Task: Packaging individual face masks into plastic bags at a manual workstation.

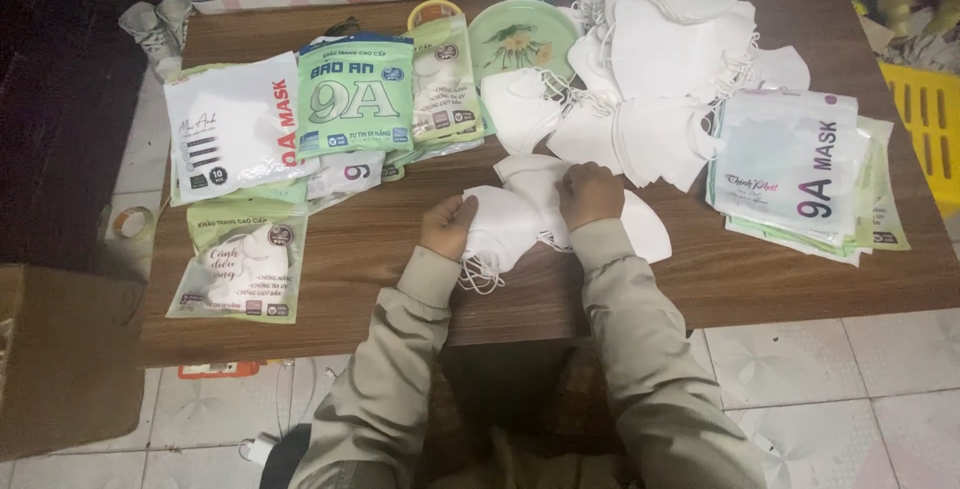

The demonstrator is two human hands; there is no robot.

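Both my hands rest on a small stack of white face masks (520, 211) near the front middle of a low wooden table (360, 259). My left hand (447, 226) grips the stack's left edge, where thin ear loops dangle over the table. My right hand (588, 194) pinches the masks at the top right. A large loose heap of white masks (650, 59) lies just beyond, at the back right. Both my sleeves are beige.
Green and white mask pouches (352, 96) lie at the back left, one more pouch (241, 271) at the front left. A pile of flat pouches (795, 164) sits at the right. A green plate (520, 41), a tape roll (132, 221), a cardboard box (60, 359) and a yellow crate (930, 119) surround the table.
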